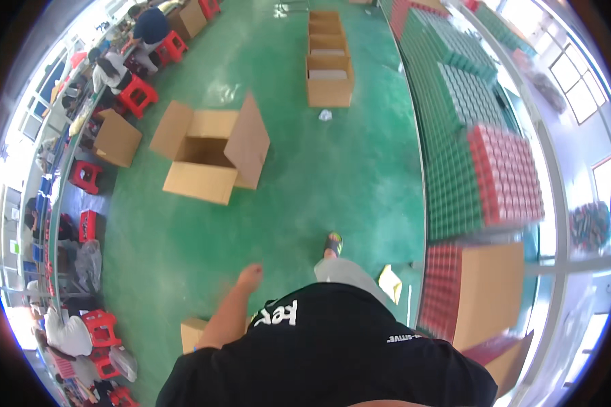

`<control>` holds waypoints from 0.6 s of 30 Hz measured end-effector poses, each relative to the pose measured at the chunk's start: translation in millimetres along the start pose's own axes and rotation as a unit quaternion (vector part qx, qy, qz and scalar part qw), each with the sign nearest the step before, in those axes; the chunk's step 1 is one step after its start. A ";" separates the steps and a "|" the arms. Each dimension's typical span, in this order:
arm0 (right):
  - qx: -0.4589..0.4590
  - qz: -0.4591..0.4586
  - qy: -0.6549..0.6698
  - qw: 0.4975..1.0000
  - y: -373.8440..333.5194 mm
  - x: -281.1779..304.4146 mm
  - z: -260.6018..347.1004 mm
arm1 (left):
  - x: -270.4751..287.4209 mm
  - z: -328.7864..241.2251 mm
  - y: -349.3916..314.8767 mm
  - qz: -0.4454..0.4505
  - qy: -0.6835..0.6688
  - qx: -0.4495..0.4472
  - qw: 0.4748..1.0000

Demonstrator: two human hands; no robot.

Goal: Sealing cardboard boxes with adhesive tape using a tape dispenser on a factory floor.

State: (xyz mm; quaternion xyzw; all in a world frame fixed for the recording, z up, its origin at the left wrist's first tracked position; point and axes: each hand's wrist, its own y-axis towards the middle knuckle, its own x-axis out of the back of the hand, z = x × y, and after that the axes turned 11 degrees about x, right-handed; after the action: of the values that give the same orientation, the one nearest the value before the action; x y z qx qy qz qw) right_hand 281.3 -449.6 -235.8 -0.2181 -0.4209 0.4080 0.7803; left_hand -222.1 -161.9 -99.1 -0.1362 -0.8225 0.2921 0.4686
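Note:
My left hand (251, 277) hangs out in front of my left side, above the green floor. It is small and smeared by motion, so its fingers cannot be made out; no large thing shows in it. A cardboard box (191, 332) lies partly hidden behind my left forearm. Farther ahead on the left, a large cardboard box (200, 183) stands with its flaps spread and a dark inside. My right hand is out of view, beyond my black shirt (326, 346).
Stacked green crates (448, 183) and red crates (509, 176) line the right side, with a cardboard sheet (489, 292) nearer me. A row of open boxes (329, 88) stands ahead. People sit by red stools (138, 95) at the left. A yellowish scrap (390, 283) lies beside my foot.

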 end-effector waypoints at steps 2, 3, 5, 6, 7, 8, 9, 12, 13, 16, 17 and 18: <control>0.030 0.015 -0.063 0.997 69.6 102.0 -29.6 | -16.2 36.7 21.3 0.059 0.112 0.040 0.991; 0.063 0.039 -0.105 0.992 104.6 157.1 -30.7 | -23.6 83.5 30.7 0.175 0.356 -0.075 0.915; 0.068 -0.050 -0.148 0.985 166.9 295.7 -63.0 | -23.1 127.4 39.9 0.196 0.265 0.041 0.943; -0.003 -0.126 -0.168 0.978 192.3 358.6 -80.3 | -11.9 122.1 39.0 0.157 0.264 0.010 0.952; -0.050 -0.258 -0.083 0.961 204.8 442.2 -29.4 | 0.7 118.4 24.0 0.194 0.358 -0.008 0.913; -0.090 -0.383 0.060 0.917 229.9 487.8 -62.3 | 16.7 102.6 37.8 0.243 0.407 -0.030 0.880; -0.068 -0.429 0.114 0.894 250.8 543.7 -42.5 | 20.7 103.8 41.3 0.288 0.447 -0.026 0.847; -0.022 -0.468 0.194 0.862 287.2 680.5 4.8 | 14.4 122.6 96.6 0.219 0.392 0.003 0.894; -0.002 -0.458 0.219 0.861 304.6 705.9 8.4 | 12.1 130.7 124.0 0.181 0.335 -0.043 0.924; 0.022 -0.399 0.092 0.912 349.5 752.9 17.3 | 31.2 99.2 236.5 0.051 0.139 -0.177 0.973; 0.019 -0.387 0.118 0.915 365.0 759.8 28.6 | 46.1 85.4 278.9 0.000 0.069 -0.213 0.975; 0.007 -0.365 0.142 0.920 365.9 752.2 30.1 | 47.7 69.2 305.2 -0.043 -0.006 -0.244 0.969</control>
State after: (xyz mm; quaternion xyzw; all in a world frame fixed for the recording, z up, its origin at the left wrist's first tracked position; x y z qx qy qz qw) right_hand 325.7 376.6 -109.1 -0.0989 -0.3534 0.0626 0.9281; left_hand -321.1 79.3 -278.7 -0.2090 -0.8770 0.0631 0.4281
